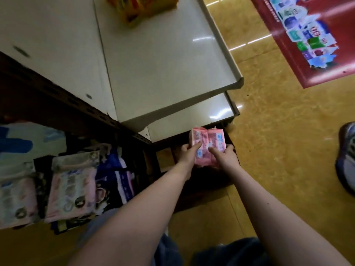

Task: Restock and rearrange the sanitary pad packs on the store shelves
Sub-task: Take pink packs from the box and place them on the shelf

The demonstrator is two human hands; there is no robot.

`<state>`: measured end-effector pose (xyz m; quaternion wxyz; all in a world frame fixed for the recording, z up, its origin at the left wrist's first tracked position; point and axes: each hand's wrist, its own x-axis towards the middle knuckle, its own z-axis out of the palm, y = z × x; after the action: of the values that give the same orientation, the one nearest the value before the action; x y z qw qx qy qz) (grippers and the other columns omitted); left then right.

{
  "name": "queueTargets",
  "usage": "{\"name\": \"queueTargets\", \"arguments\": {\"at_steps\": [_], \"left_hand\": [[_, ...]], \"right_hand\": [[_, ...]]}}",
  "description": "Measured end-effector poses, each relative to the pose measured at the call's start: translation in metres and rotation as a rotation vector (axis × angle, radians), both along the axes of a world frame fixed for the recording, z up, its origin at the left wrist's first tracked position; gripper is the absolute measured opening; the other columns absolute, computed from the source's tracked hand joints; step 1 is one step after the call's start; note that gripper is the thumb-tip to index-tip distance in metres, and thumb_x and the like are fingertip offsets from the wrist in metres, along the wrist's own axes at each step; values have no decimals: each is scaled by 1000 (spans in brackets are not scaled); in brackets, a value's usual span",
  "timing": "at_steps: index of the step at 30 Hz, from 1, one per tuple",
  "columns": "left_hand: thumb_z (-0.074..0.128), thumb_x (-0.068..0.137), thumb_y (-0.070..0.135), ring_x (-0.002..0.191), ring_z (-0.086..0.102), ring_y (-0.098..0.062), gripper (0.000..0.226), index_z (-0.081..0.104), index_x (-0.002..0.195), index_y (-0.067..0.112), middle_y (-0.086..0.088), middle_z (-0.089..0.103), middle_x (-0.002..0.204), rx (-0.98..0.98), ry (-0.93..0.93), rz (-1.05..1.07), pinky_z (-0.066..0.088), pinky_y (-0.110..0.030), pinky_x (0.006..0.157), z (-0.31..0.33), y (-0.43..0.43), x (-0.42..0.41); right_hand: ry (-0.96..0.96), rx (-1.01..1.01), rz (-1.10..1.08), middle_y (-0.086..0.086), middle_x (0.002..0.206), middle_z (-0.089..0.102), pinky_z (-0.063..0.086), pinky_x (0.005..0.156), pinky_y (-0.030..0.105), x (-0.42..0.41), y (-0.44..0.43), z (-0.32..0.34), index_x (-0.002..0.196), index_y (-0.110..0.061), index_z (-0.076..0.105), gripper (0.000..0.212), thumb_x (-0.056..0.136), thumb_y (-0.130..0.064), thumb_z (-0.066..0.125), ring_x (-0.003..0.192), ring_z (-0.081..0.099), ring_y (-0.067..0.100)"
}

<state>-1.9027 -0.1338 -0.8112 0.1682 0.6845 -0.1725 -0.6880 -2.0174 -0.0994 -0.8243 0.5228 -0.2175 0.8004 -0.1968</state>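
Observation:
A bundle of pink sanitary pad packs (pixel 208 142) is held low, just below the end of the bottom white shelf (pixel 192 116). My left hand (pixel 189 153) grips its left side, thumb across the front. On its right side my right hand (pixel 225 154) holds it, thumb on the front too. The bundle hangs over a dark opening near the floor. Further pad packs in pale pink wrapping (pixel 71 185) and blue-purple wrapping (pixel 119 181) stand on the low shelf to the left.
A wide white shelf (pixel 163 64) juts out above, with orange-yellow packs (pixel 140 6) at its far end. A brown slotted upright (pixel 80 110) divides the bays. A red printed floor mat (pixel 307 35) lies right. A person's shoe (pixel 347 156) stands at the right edge.

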Motion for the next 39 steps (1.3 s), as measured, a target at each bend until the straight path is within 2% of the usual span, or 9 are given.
{"name": "queueTargets", "arguments": {"at_steps": [10,12,14,25,28,32,34,36,39], "left_hand": [[71,66,42,100,63,-25,82,43,137,12,-13,60,125,50,-34,-11,48,-26,63,-90,14,-15],[71,78,34,103,62,-28,74,35,138,9,-15,55,129,47,-35,-33,53,-30,72,-93,14,-15],[60,91,26,85,60,-18,54,39,137,6,-15,55,127,49,-31,-115,51,-22,61,-91,12,-15],[47,97,10,66,51,-14,43,39,139,10,-18,58,117,6,-45,-107,44,-16,44,-86,1,-19],[49,97,8,61,52,-17,40,41,136,9,-13,61,93,-24,-68,-73,41,-13,39,-66,6,-17],[53,94,6,113,59,-36,32,47,125,13,-22,56,129,-64,-54,-64,52,-35,89,-22,17,-10],[54,94,6,112,60,-34,23,49,112,20,-16,56,130,-71,-66,-62,49,-44,99,20,22,-4],[52,95,7,103,61,-26,23,51,115,17,-10,55,124,-136,-70,-76,53,-41,92,67,28,1],[48,98,6,80,54,-7,30,50,127,6,-5,51,111,-258,-123,-126,51,-11,59,136,38,10]], "right_hand": [[237,-8,302,19,151,27,30,113,47,1,-5,-63,153,-9,3,91,90,-36,61,137,32,36],[367,-32,422,16,156,21,21,118,44,4,-2,-63,153,-8,6,86,91,-38,58,144,21,32],[501,-41,541,13,159,13,14,118,41,7,-1,-63,150,-9,19,72,94,-38,53,146,12,30],[300,31,478,11,150,35,37,109,45,5,-3,-68,148,-13,30,61,96,-36,50,135,37,31],[240,-30,350,11,145,43,43,105,45,10,3,-51,146,-13,35,58,94,-32,54,129,45,29],[165,-61,214,10,138,52,47,100,45,21,22,-6,143,-15,41,52,95,-31,53,122,53,27],[144,-89,139,9,136,55,47,100,45,24,31,36,142,-15,43,49,96,-30,52,121,55,26],[110,-119,87,9,134,57,47,100,45,28,39,74,140,-16,45,46,96,-28,51,119,56,25],[54,-177,26,9,130,58,50,97,45,34,47,132,137,-18,47,42,96,-28,51,114,59,22]]}}
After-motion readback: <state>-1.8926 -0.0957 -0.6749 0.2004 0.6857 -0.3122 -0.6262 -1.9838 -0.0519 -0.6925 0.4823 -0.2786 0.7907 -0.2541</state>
